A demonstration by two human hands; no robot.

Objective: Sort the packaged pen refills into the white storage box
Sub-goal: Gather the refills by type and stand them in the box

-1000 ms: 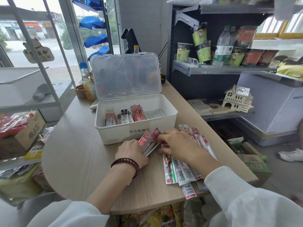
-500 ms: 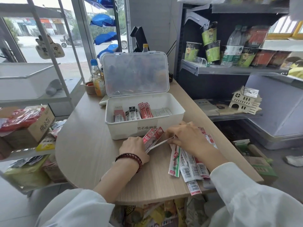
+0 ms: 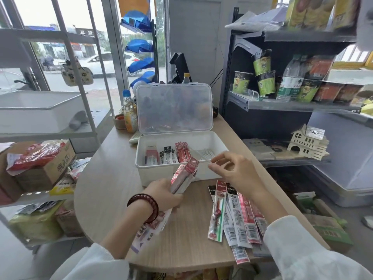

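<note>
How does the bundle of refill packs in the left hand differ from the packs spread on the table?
The bundle is gripped aloft by the left hand, tilted toward the white box; the table packs lie flat, fanned out. The bundle looks mostly red; the table packs mix red, black and green. Both are long, slim packets.

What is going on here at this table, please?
A person is sorting packaged pen refills. The left hand grips a bundle of red packs, and the right hand pinches a thin clear pack over the open white storage box. Sorted packs already stand inside it; loose packs lie on the table.
</note>
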